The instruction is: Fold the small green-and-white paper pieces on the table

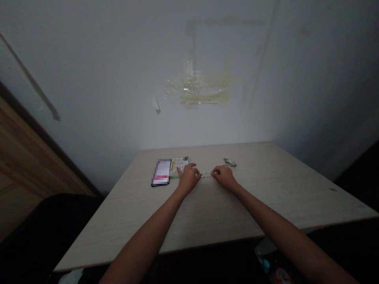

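My left hand [188,178] and my right hand [225,177] rest at the middle of the table. Between their fingertips lies a small pale strip with coloured print [206,175], pinched at both ends; it is too small to make out fully. Partly under my left hand is a printed sheet with a green edge and rows of small pictures [177,163]. Left of it, a phone [161,174] lies with its screen lit. Just beyond my right hand sits a small crumpled green and white packet [230,162].
The pale wooden table [201,221] backs onto a grey wall [118,79] with peeling clear tape [204,88]. A dark chair-like shape [53,225] stands at the left. Below the front edge at right are blurred coloured things [276,268].
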### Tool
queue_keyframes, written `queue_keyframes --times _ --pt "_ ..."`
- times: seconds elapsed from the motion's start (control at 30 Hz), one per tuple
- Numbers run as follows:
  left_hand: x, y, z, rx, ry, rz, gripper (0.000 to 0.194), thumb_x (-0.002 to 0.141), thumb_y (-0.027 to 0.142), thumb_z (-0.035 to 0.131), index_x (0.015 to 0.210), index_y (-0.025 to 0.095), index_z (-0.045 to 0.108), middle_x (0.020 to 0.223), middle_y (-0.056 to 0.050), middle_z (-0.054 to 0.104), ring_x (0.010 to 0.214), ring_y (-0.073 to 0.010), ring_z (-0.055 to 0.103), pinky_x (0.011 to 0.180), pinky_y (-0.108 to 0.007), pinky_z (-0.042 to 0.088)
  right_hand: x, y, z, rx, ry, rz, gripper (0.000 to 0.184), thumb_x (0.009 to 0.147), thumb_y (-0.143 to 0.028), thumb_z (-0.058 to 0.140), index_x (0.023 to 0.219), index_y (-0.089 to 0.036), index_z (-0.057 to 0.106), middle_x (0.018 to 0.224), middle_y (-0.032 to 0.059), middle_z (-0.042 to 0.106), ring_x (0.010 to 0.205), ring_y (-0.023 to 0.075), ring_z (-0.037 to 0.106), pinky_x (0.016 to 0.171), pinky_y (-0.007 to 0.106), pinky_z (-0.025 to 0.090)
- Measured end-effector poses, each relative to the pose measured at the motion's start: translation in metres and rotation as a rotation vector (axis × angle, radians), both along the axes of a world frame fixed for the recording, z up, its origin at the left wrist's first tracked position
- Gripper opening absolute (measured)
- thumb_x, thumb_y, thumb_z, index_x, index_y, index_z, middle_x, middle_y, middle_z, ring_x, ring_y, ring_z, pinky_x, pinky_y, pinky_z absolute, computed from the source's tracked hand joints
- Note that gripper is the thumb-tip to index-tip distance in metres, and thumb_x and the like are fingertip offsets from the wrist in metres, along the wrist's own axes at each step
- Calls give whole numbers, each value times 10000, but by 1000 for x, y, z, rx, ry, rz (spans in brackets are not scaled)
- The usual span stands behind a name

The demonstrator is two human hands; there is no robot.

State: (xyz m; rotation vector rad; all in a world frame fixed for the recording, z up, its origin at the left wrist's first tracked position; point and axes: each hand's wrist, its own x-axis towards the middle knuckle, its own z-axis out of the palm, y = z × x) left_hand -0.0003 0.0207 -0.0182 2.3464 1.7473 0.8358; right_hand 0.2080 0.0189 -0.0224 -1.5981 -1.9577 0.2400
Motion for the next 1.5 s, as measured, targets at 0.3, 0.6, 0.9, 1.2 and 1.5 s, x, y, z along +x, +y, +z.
queue_keyframes --times 0.3,0.6,0.9,1.2,1.5 --pt "-5 -2 5 19 41 -155 274 894 259 587 1127 391 644 1431 13 549 1400 -302 352 1033 -827 -14 -1 -4 1 18 -88 -16 176 866 -362 630 936 -232 727 893 66 631 958 239 516 890 364 348" --pt "-6 -4 9 -79 116 -319 318 913 243 534 1107 437 694 1297 39 664 1391 -268 392 1071 -754 -126 1 1 -7 40 -101 -21 185 888 -353 611 987 -239 717 984 89 599 1039 256 499 938 381 346" --pt "-13 -5 12 -1 126 -308 195 912 391 594 1048 426 729 1131 20 698 1211 -246 497 1077 -754 -103 7 1 -8 145 9 72 190 896 -270 589 1002 -207 735 974 79 636 988 227 538 957 381 382" --pt "-8 -12 6 -26 106 -225 216 898 408 619 1092 430 710 1211 5 666 1239 -266 470 1074 -775 -57 4 -9 -1 173 -55 250 192 902 -275 621 1014 -248 773 977 84 649 979 223 544 903 360 425" --pt "-4 -18 10 14 94 -224 211 893 443 608 1046 385 742 1112 -6 710 1176 -279 522 1055 -795 -78 4 -7 -5 250 -81 298 193 908 -280 629 1037 -273 772 977 81 649 967 215 546 888 354 441"
